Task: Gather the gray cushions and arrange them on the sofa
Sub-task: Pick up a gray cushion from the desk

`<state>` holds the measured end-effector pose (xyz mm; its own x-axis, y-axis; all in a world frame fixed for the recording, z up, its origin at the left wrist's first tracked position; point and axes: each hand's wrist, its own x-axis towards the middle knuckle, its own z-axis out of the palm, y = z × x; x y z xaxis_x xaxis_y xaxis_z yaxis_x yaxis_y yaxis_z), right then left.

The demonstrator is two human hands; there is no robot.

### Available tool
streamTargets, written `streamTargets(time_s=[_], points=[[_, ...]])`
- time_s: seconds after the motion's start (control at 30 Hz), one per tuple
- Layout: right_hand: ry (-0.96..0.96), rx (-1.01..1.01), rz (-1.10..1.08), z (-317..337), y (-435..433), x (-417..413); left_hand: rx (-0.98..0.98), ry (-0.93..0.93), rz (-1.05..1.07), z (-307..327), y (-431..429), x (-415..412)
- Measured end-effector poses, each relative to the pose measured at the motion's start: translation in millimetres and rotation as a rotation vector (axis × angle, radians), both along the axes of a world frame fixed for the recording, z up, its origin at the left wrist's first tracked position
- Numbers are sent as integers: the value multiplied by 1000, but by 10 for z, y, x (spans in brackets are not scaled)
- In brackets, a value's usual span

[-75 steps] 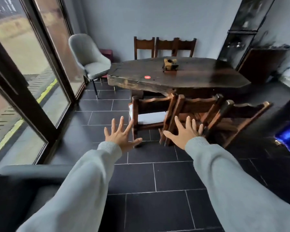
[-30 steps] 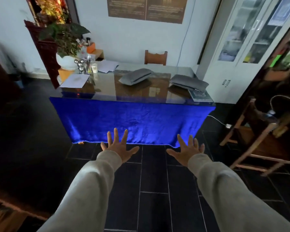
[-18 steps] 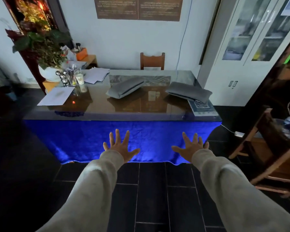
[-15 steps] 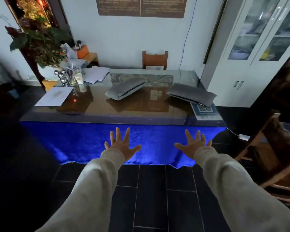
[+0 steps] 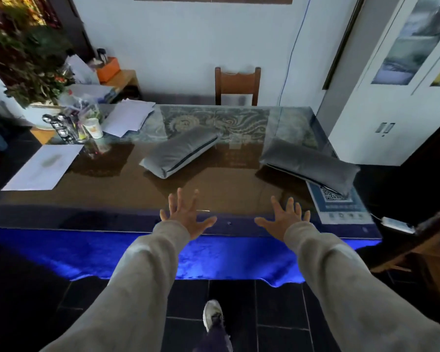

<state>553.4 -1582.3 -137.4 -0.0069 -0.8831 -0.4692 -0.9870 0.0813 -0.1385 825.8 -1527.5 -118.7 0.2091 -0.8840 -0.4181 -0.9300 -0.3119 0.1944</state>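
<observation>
Nearest the camera, on the dark tiled floor (image 5: 277, 303), one shoe (image 5: 212, 313) is planted forward, short of the blue cloth (image 5: 226, 257) that hangs from the near edge of the desk (image 5: 112, 194); the stance reads as a person closing on the desk

Both arms reach straight out in pale sleeves. Left hand (image 5: 186, 217) and right hand (image 5: 283, 219) are at the desk's near edge, palms down, fingers spread wide, thumbs turned toward each other. Neither has hold of anything. Whether the palms touch the glass top or float just above it cannot be told from this angle. The flat, spread pose looks like readying to scoop soft bulk, not to pinch

Mid-desk, beyond the left hand: left gray cushion (image 5: 181, 153), lying flat and skewed, zipper seam toward the near edge. Toward the desk's right edge, beyond the right hand: right gray cushion (image 5: 310, 166), also flat, its near end resting over a printed mat (image 5: 338, 207) at the near right corner. The two are well apart, one roughly ahead of each hand, so a one-per-hand pickup seems likely. Both uncollected; no sofa in view, so the task is judged at its early stage

Left side of desk: white sheet (image 5: 43, 166), paper cup (image 5: 93, 128), loose papers (image 5: 128, 118), potted plant (image 5: 28, 62) off the far left corner. Behind the far edge, a wooden chair (image 5: 236, 85) against the wall
</observation>
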Motion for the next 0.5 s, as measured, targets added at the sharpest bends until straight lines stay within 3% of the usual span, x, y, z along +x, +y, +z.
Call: streamTargets(time_s=[0.27, 0.5], points=[[59, 99, 1, -206, -1663, 506, 96, 58, 81, -220, -1619, 692], [69, 111, 65, -337, -2768, 1090, 81, 228, 413, -626, -2126, 1212]])
